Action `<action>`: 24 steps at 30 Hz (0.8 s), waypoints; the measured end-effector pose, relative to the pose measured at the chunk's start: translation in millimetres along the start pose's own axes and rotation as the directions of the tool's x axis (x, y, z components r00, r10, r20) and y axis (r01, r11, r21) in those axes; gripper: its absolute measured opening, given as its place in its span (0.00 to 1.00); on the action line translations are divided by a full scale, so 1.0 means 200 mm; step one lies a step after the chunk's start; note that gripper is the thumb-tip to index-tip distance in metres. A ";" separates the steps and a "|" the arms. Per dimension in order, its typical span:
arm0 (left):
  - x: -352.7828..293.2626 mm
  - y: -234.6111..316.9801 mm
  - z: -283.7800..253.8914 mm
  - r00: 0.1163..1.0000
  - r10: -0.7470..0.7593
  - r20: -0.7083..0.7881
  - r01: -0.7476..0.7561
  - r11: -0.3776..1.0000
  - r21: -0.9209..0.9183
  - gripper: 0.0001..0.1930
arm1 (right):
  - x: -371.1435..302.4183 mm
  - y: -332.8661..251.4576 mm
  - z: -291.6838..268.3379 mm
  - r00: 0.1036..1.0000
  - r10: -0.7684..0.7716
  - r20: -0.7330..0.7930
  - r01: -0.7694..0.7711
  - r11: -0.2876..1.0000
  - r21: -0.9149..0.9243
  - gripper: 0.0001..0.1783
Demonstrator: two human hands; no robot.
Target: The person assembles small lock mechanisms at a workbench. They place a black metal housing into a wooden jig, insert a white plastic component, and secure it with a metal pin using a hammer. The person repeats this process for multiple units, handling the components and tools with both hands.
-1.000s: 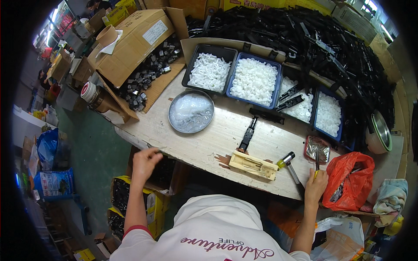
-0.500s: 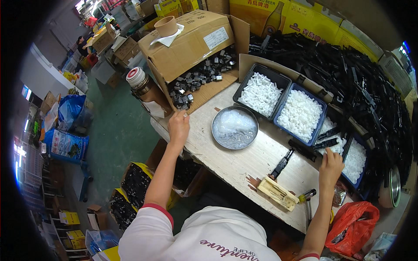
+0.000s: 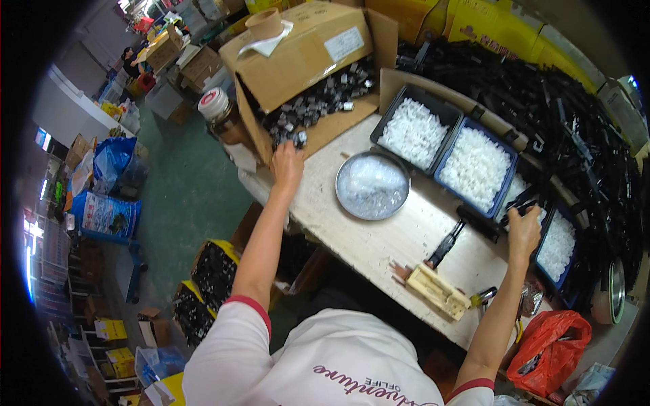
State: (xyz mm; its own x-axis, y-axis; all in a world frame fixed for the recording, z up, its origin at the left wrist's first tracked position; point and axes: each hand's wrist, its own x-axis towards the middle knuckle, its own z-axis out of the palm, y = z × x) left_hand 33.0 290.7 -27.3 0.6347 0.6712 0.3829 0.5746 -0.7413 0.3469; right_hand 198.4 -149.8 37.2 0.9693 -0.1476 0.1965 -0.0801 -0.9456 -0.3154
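My left hand (image 3: 287, 166) reaches to the near corner of an open cardboard box (image 3: 298, 61). Its fingers close at the edge of a heap of small black-and-silver parts (image 3: 318, 101), against one silver-faced piece (image 3: 300, 139). My right hand (image 3: 525, 233) is over a tray of white pieces on the right, its fingers closed on a black plastic part (image 3: 523, 201). Between my hands a round metal dish (image 3: 372, 186) holds clear, glossy material. A long black assembly (image 3: 447, 243) lies on the table, its near end by a pale yellow fixture (image 3: 437, 291).
Trays of small white plastic pieces (image 3: 413, 133) (image 3: 476, 169) stand along the back. Behind them is a large heap of black parts (image 3: 542, 115). A flask (image 3: 220, 115) stands left of the box. A screwdriver (image 3: 483, 296) and a red bag (image 3: 548, 348) are at the right.
My left hand has moved up from the box's edge to the small parts. My right hand has moved up and slightly right onto the black part. The view has shifted a little.
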 end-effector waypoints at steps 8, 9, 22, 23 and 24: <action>-0.02 0.02 -0.13 0.943 0.097 0.317 -0.141 0.983 0.116 0.10 | 0.03 0.43 -0.05 1.000 -0.013 0.015 0.001 0.784 0.620 0.11; -0.03 0.02 -0.15 0.952 0.088 0.294 -0.122 0.988 0.098 0.09 | -0.02 0.46 -0.09 0.999 -0.051 0.005 0.036 0.772 0.635 0.10; -0.35 0.20 -0.33 0.840 0.003 0.542 0.541 0.057 -0.839 0.11 | -0.44 0.37 -0.09 0.907 -0.380 -0.180 0.419 0.857 0.300 0.08; -0.40 0.27 -0.34 0.821 0.060 0.568 0.567 0.024 -0.823 0.10 | -0.42 0.35 -0.09 0.919 -0.345 -0.188 0.387 0.878 0.281 0.09; -0.44 0.33 -0.35 0.805 0.101 0.585 0.587 0.003 -0.809 0.09 | -0.42 0.32 -0.07 0.929 -0.317 -0.191 0.361 0.890 0.278 0.10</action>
State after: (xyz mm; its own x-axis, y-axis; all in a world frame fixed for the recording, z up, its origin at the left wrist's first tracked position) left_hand -21.5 183.8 22.5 0.8712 0.4650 -0.1572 -0.0435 0.3922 0.9189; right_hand 109.0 -202.7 14.4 0.8813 0.1073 0.4603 0.3435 -0.8143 -0.4679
